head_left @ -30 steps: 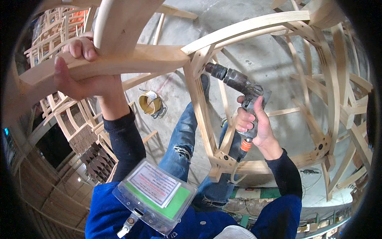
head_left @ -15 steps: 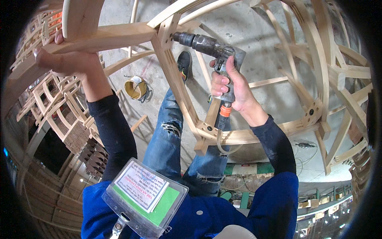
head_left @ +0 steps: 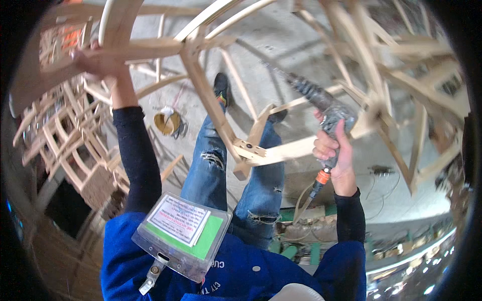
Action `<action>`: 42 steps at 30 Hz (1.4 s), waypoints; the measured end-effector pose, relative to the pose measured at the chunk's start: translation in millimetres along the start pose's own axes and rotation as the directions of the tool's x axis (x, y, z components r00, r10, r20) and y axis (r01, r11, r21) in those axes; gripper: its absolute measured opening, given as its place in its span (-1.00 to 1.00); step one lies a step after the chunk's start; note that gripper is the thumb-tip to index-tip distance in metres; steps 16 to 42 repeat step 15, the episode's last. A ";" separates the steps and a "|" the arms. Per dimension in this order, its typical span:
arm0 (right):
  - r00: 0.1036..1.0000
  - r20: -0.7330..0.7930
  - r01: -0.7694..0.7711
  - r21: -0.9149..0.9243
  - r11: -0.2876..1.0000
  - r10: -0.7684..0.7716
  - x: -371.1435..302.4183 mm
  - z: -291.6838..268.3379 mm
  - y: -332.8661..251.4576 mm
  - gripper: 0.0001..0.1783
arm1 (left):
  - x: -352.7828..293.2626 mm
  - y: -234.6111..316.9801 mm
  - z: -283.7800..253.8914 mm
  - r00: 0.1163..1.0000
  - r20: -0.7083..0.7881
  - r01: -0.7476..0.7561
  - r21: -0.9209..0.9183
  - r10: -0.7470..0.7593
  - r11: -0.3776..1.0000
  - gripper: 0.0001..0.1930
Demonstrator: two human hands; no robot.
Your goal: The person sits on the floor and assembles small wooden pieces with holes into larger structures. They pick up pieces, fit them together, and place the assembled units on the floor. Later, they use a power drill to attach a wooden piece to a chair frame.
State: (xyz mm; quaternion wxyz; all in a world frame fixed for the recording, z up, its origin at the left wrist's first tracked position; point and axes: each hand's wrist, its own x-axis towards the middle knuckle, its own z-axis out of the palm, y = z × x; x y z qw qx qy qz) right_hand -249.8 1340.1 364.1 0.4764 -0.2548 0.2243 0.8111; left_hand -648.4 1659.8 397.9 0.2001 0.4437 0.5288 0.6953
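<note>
A pale wooden chair frame (head_left: 212, 98) with several joined rails spans the middle and upper part of the view. My left hand (head_left: 100, 62), smeared by motion, is wrapped round a thick rail of it at the upper left. In my right hand (head_left: 335, 153), fingers closed round the grip, is a dark pistol-shaped air drill (head_left: 337, 111). Its long bit points up and left, away from the wood of the left joint. An orange hose coupling (head_left: 323, 176) sits under the grip, with a pale hose trailing below. A screw head shows in the lower corner block (head_left: 249, 148).
Several more wooden frames (head_left: 75, 145) crowd the left side, and others (head_left: 396, 80) stand at the right. A yellow round container (head_left: 166, 122) rests on the concrete floor (head_left: 201, 45). Another tool (head_left: 381, 170) with a hose lies on the floor at right. My shoe (head_left: 221, 90) is beneath the frame.
My right hand has drawn the drill down and right, taking its tip off the upper corner joint. The chair frame has shifted in view; my left hand still grips the rail.
</note>
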 end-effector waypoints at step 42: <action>0.814 -0.379 0.318 -0.342 0.884 -0.440 -256.5 -62.8 177.5 -0.62 | -80.6 -94.6 -24.5 0.837 0.539 -0.358 0.416 0.090 0.836 -0.31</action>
